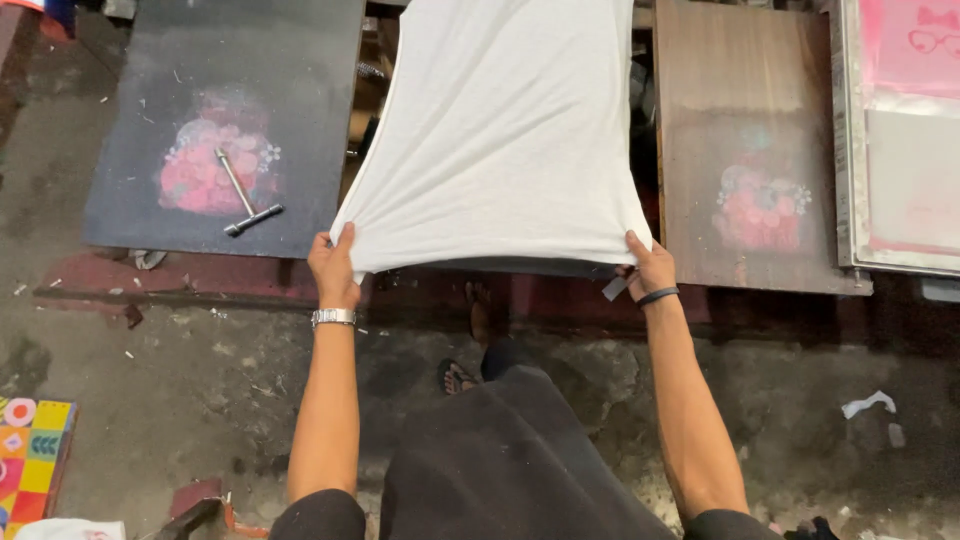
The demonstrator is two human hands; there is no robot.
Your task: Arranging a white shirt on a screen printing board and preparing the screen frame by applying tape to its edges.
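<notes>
Left hand: your left hand is clamped on the near left corner of the white cloth, thumb on top and fingers curled under the hem, a metal watch on that wrist.
Right hand: your right hand is closed on the near right corner of that cloth, thumb lying on the fabric, a dark band round the wrist.
Cloth: it's spread flat and long over the middle board, running away from you, and creases fan out from both held corners, so it's pulled tight at the near edge.
Middle board: only its dark near edge peeks out under the hem, between your two hands.
Left board: a dark board sits just beside the cloth, carrying a pink flowery print with a metal T-shaped tool lying across it.
Right board: a brown wooden board on the other side shows a similar pink print.
Far right: a metal-framed screen with pink patches lies next to the wooden board.
Floor: grimy concrete, a sandalled foot below the cloth, a white scrap off to your right.
</notes>
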